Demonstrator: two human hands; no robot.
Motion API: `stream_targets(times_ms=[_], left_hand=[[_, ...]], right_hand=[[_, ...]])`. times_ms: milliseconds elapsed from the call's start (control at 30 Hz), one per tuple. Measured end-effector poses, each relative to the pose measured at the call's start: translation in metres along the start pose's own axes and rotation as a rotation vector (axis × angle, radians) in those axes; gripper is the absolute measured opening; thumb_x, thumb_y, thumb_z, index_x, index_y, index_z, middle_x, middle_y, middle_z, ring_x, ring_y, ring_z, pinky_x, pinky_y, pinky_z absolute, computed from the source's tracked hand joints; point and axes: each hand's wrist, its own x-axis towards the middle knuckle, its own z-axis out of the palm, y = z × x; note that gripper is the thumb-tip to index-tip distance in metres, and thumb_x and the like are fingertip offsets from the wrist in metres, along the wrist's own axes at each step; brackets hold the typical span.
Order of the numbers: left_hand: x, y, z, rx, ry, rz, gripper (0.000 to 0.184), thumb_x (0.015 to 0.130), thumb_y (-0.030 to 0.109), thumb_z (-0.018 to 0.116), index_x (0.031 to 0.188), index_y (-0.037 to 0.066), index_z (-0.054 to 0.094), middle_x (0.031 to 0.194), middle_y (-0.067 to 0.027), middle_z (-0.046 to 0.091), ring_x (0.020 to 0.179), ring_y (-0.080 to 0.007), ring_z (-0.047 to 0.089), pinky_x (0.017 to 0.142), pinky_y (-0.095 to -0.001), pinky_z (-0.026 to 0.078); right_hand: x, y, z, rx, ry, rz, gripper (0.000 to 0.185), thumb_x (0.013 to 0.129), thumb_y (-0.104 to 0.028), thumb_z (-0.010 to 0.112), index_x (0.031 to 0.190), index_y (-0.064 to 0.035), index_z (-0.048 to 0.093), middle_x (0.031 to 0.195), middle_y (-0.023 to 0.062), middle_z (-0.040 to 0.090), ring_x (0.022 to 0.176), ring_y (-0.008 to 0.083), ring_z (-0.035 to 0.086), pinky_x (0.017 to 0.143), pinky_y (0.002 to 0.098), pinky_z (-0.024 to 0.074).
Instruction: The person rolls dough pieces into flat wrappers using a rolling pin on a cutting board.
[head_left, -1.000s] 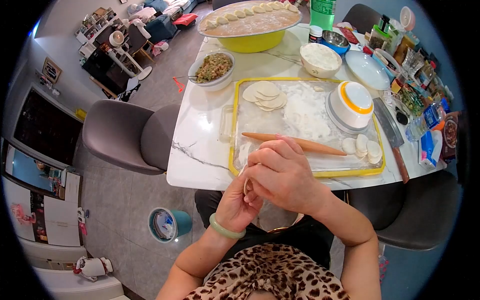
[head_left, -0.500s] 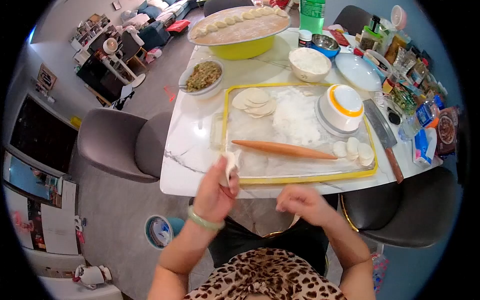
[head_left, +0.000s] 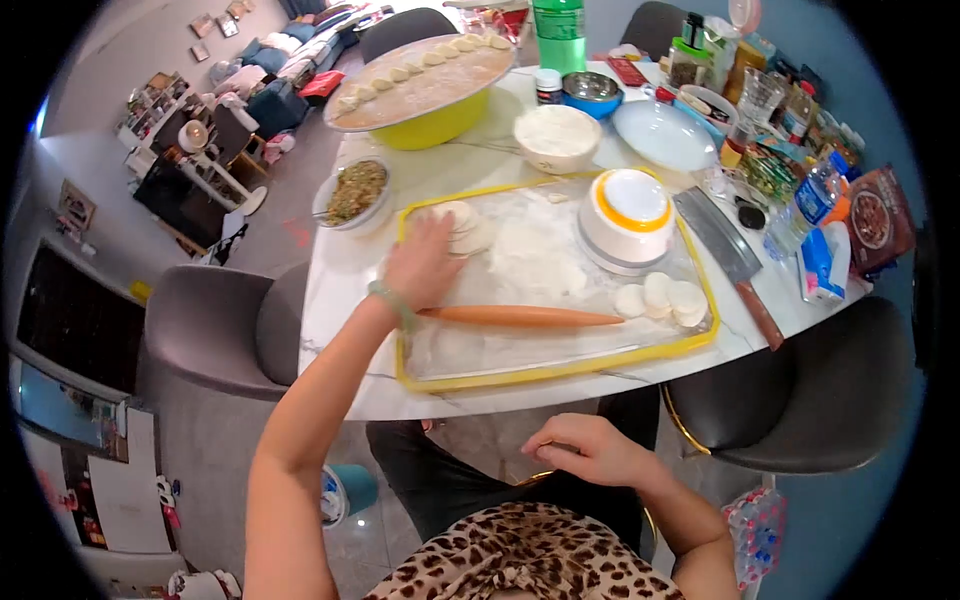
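Observation:
My left hand (head_left: 425,262) reaches over the left part of the yellow-rimmed board (head_left: 540,378), its fingers spread over a stack of round dough wrappers (head_left: 470,235). The hand covers part of the stack. Low in front of the table edge, my right hand (head_left: 590,450) is loosely curled, with nothing visible in it. A wooden rolling pin (head_left: 520,316) lies across the board below my left hand. More dough rounds (head_left: 660,298) are by its right end. White flour (head_left: 535,255) coats the middle.
A bowl of filling (head_left: 355,195) stands at the left. Behind are a floured tray (head_left: 415,85) of dumplings on a yellow-green basin, and a flour bowl (head_left: 557,138). An upturned white bowl (head_left: 628,215) sits on the board, with a cleaver (head_left: 725,245) to its right.
My left hand has moved up and forward onto the wrapper stack. The folded dough it held earlier is no longer visible. My right hand has parted from the left and lowered. The view has shifted.

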Motion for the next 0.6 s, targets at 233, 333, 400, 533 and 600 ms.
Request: stream_targets(times_ms=[233, 333, 400, 533, 600], left_hand=[[-0.039, 0.031, -0.037, -0.396, 0.178, 0.285, 0.058, 0.087, 0.008, 0.067, 0.142, 0.007, 0.048, 0.150, -0.0235, 0.040, 0.140, -0.0392, 0.038, 0.115, -0.0421, 0.032], [-0.052, 0.058, -0.037, -0.413, 0.113, 0.351, 0.055, 0.085, 0.005, 0.069, 0.138, 0.008, 0.053, 0.151, -0.0212, 0.041, 0.141, -0.0372, 0.038, 0.115, -0.0408, 0.032], [-0.061, 0.069, -0.032, -0.418, 0.053, 0.406, 0.054, 0.084, 0.006, 0.070, 0.136, 0.009, 0.056, 0.148, -0.0208, 0.045, 0.139, -0.0380, 0.040, 0.114, -0.0428, 0.034], [-0.072, 0.083, -0.027, -0.373, 0.040, 0.443, 0.051, 0.084, 0.009, 0.071, 0.133, 0.009, 0.058, 0.143, -0.0189, 0.050, 0.137, -0.0386, 0.042, 0.111, -0.0459, 0.037], [-0.075, 0.078, -0.023, -0.316, 0.056, 0.435, 0.049, 0.083, 0.011, 0.071, 0.130, 0.008, 0.059, 0.142, -0.0183, 0.051, 0.136, -0.0387, 0.043, 0.109, -0.0454, 0.039]], right_hand=[[-0.027, -0.028, -0.097, -0.338, 0.480, 0.214, 0.012, 0.091, -0.015, 0.066, 0.093, -0.0035, 0.068, 0.087, 0.0107, 0.067, 0.078, 0.0246, 0.065, 0.073, 0.0346, 0.0515], [-0.010, -0.027, -0.140, -0.743, 0.647, 0.009, 0.008, 0.087, -0.011, 0.066, 0.092, -0.0049, 0.065, 0.092, 0.0113, 0.067, 0.089, 0.0290, 0.064, 0.079, 0.0387, 0.0509], [0.001, -0.024, -0.152, -1.025, 0.603, -0.069, 0.010, 0.085, -0.011, 0.066, 0.093, -0.0057, 0.065, 0.091, 0.0126, 0.066, 0.093, 0.0311, 0.064, 0.083, 0.0409, 0.0506], [0.013, -0.016, -0.160, -1.149, 0.383, 0.212, 0.019, 0.084, -0.011, 0.066, 0.102, -0.0042, 0.066, 0.096, 0.0142, 0.066, 0.096, 0.0334, 0.062, 0.085, 0.0428, 0.0500], [0.016, -0.012, -0.161, -1.106, 0.348, 0.231, 0.024, 0.081, -0.012, 0.068, 0.103, -0.0048, 0.066, 0.096, 0.0136, 0.065, 0.098, 0.0330, 0.061, 0.086, 0.0432, 0.0494]])
